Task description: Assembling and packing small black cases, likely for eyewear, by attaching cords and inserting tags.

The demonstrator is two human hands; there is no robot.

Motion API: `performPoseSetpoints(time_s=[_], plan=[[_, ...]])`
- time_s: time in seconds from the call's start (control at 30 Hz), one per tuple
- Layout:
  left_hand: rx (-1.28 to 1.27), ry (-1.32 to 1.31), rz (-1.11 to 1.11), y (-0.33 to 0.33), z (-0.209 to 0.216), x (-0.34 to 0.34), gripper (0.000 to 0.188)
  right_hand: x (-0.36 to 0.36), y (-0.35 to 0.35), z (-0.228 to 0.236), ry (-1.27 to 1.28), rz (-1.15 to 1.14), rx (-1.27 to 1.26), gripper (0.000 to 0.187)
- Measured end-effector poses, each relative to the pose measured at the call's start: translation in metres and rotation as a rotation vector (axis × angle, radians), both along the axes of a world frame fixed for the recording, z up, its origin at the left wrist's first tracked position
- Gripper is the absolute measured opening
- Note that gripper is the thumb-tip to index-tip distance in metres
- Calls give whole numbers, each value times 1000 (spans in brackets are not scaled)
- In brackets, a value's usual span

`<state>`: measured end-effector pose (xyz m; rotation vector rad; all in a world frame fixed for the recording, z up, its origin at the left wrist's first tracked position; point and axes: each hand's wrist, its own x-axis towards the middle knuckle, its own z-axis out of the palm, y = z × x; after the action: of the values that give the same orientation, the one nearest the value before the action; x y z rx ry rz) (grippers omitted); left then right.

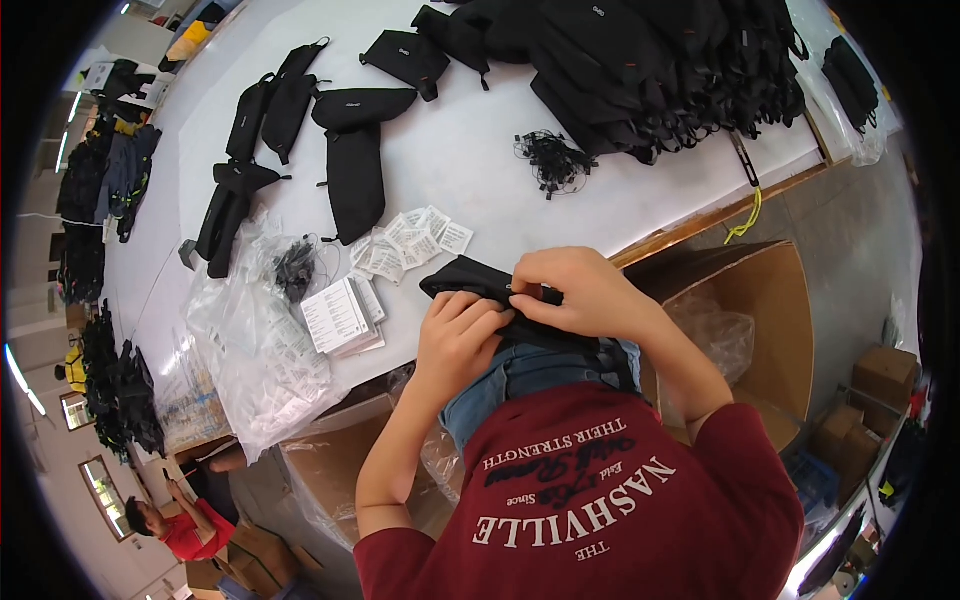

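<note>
At the table's near edge, a small black fabric pouch (462,274) is held between my two hands, close to my body. My left hand (455,338) has its fingers curled over the pouch's near side. From the other side, my right hand (580,290) pinches the pouch's upper edge with thumb and fingertips. The fingertips of both hands nearly meet on the fabric. Whether a smaller piece sits between them cannot be made out. Just beyond the pouch lie loose white printed labels (405,243), with a stack of white cards (335,316) to their left.
A big heap of black pouches (660,75) covers the far right of the white table (470,160). Several more pouches (355,180) lie far left. Black string loops (553,160) sit mid-table. A clear plastic bag (265,375) hangs over the near-left edge. An open cardboard box (775,340) stands right.
</note>
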<state>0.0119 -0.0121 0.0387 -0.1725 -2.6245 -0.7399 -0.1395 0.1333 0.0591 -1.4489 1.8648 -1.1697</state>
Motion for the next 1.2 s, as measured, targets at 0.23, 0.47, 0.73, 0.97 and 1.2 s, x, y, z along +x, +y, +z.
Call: performPoseSetpoints(time_s=[0.23,0.47,0.73,0.97,1.2], plan=[[5,-24,26,0,-1,2,28,4,-3,-2,122,2,-62,11],[92,-165,20,-2,1,7,35,8,-2,-8,249,13,-85,10],[63,-90,-35,-6,-9,15,31,15,-3,-8,277,43,-114,10],[14,-105,16,-2,-5,12,26,7,-14,-15,326,60,-126,11],[27,-536,82,-6,-18,4,33,-17,-48,-42,125,-41,92,20]])
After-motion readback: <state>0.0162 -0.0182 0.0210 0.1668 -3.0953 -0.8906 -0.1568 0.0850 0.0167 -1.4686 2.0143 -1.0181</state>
